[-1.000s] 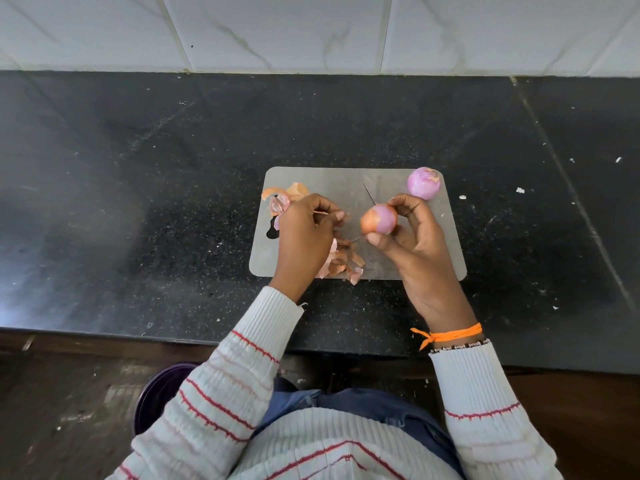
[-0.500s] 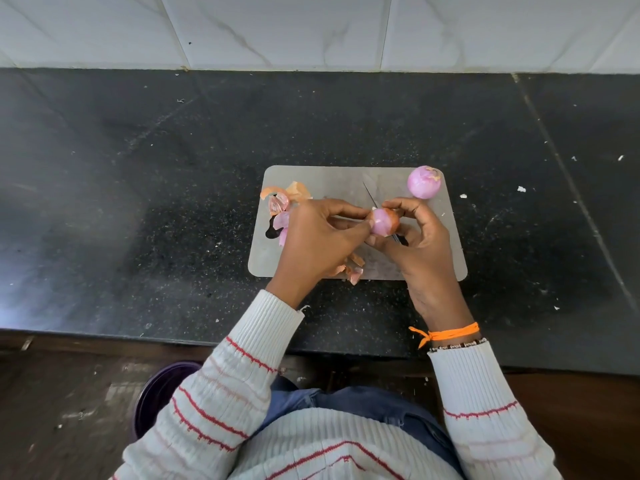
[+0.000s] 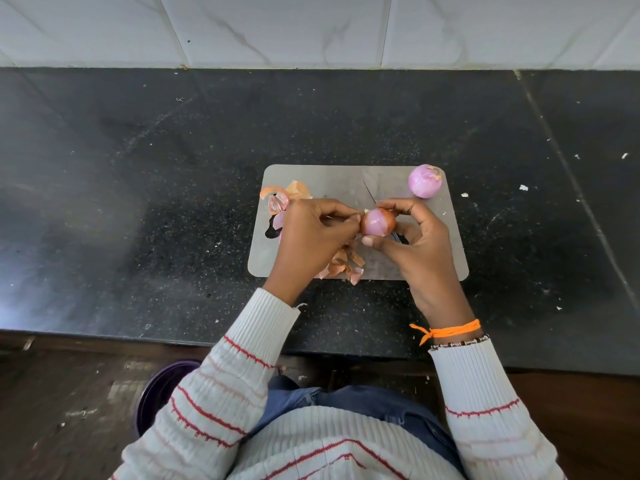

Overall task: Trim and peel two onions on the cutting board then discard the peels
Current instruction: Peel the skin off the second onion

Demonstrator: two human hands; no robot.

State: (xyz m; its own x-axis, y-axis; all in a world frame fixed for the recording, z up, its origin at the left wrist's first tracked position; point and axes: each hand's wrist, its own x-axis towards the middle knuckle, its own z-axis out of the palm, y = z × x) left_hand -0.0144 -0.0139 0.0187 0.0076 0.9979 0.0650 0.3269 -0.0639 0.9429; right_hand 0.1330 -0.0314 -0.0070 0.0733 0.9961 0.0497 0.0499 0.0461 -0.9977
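Grey rectangular cutting board [image 3: 329, 178] lies on the black speckled stone counter [image 3: 138, 168], a white marble-tiled wall [image 3: 311, 29] behind it.

Both hands meet over the middle of the board. Right hand [image 3: 420, 244] grasps a small half-peeled onion [image 3: 378, 221], purple flesh showing in front and brown papery skin at its right side, thumb under it and fingers curled over the top. A thin dark knife blade [image 3: 370, 194] pokes out beyond those fingers, pointing toward the wall; its handle is hidden in the same hand. Left hand [image 3: 311, 237] pinches at the left end of that onion, fingertips touching the skin; what exactly lies between them is too small to tell.

A second, fully peeled purple onion [image 3: 425, 180] sits on the board's far right corner, well apart from the hands.

Loose brown and pink onion peels [image 3: 346, 263] lie at the near edge of the board, partly covered by the left hand. More peels [image 3: 282, 197] crowd the far left side, some overhanging the edge.

White crumbs [image 3: 523, 187] scatter the counter to the right of the board.

Below the counter edge, a dark purple round bin [image 3: 162, 386] shows beside the person's left sleeve [image 3: 214, 393], white knit with red stripes. Orange thread bracelet [image 3: 450, 330] circles the right wrist.
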